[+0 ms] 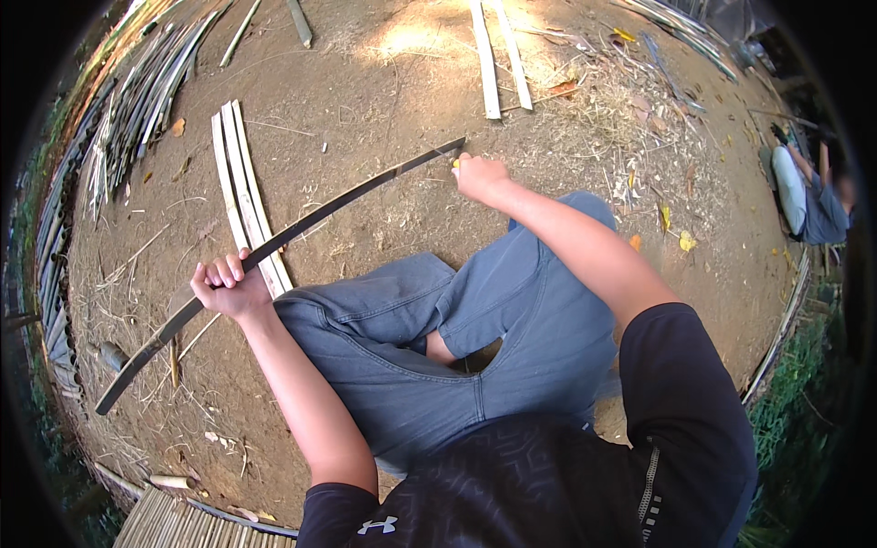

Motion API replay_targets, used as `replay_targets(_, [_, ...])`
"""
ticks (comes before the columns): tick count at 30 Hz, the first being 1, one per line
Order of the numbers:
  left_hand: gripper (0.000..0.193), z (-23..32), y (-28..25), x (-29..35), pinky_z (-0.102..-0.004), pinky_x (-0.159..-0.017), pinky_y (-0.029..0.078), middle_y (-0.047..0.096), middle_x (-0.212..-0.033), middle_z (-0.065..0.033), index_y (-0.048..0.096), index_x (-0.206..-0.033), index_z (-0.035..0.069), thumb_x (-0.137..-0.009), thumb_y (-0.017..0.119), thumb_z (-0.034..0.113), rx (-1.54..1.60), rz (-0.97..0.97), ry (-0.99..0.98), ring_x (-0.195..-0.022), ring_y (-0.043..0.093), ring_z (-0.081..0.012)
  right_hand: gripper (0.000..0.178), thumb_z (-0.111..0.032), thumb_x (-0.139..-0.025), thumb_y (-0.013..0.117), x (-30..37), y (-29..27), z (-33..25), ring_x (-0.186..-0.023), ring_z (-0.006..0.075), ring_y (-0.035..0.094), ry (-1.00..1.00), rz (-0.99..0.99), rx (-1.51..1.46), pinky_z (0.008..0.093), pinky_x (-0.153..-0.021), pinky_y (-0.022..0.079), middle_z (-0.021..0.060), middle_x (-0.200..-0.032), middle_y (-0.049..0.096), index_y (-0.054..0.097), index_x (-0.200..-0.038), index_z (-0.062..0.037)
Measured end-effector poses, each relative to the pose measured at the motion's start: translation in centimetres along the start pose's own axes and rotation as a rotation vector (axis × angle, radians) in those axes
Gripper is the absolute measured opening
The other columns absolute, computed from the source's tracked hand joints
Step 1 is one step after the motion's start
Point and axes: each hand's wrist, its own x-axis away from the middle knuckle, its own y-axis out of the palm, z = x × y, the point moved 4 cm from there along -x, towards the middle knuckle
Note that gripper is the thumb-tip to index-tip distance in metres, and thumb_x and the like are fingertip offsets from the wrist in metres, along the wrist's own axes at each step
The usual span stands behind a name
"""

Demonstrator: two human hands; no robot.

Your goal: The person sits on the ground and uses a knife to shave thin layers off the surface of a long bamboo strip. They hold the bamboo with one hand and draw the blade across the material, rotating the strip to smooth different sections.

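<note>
The strip (320, 215), long, dark and gently bowed, slants above the ground just beyond the trousers (539, 374): one end lies well out to their left, the other straight ahead of them. The left hand (230, 285) grasps it, fingers wrapped around it, just off the left knee of the trousers. The right hand (481, 176) is curled tight beside the strip's far end, past the right knee; a bit of yellow shows at its fingertips, and I cannot tell whether it grips the strip or some small thing.

Under the strip, three pale slats (241, 173) lie side by side on the ground (365, 110), their near ends next to the left knee of the trousers. Two more pale slats, slightly apart, lie farther ahead of the trousers. Pale shavings (630, 155) litter the soil ahead and to their right, with a yellow leaf (687, 241) nearer.

Far to the left of the trousers is a heap of thin sticks (151, 100). Behind on that side is a slatted mat (196, 525). Well off to their right, another person (827, 210) sits near the rim of the view, and grass (795, 402) grows nearer.
</note>
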Motion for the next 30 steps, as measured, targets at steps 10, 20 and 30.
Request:
replay_targets(10, [0.033,-0.2,-0.4,0.3,-0.0313,-0.061,0.045,0.035,-0.045,0.0028,0.034,-0.057,0.018,-0.087,0.048,0.018,-0.026,0.045,0.01,-0.042,0.036,-0.0108,0.04,-0.029,-0.097,0.046,-1.9,2.0,2.0,-0.103,0.0329,0.067,0.025,-0.027,-0.117,0.0445,-0.087,0.053,0.019,-0.109,0.068,0.054,-0.122,0.0009])
replay_targets(20, [0.03,-0.8,-0.5,-0.4,-0.0336,-0.066,0.044,0.031,-0.049,0.0035,0.032,-0.06,0.018,-0.087,0.047,0.019,0.006,0.154,0.02,-0.044,0.034,-0.0116,0.037,-0.028,-0.096,0.046,-3.8,1.9,3.8,-0.105,0.0344,0.065,0.065,-0.013,-0.114,0.0463,-0.088,0.052,0.0202,-0.115,0.066,0.062,-0.113,0.0008])
replay_targets(30, [0.03,-0.6,-0.1,0.5,-0.0341,-0.067,0.045,0.03,-0.049,0.0028,0.032,-0.062,0.016,-0.087,0.048,0.019,0.0,0.231,0.046,-0.047,0.036,-0.0126,0.029,-0.019,-0.091,0.055,-1.7,1.2,-0.4,-0.111,0.0291,0.064,0.068,0.075,-0.117,0.0392,-0.086,0.054,0.0122,-0.122,0.065,0.069,-0.113,-0.0058])
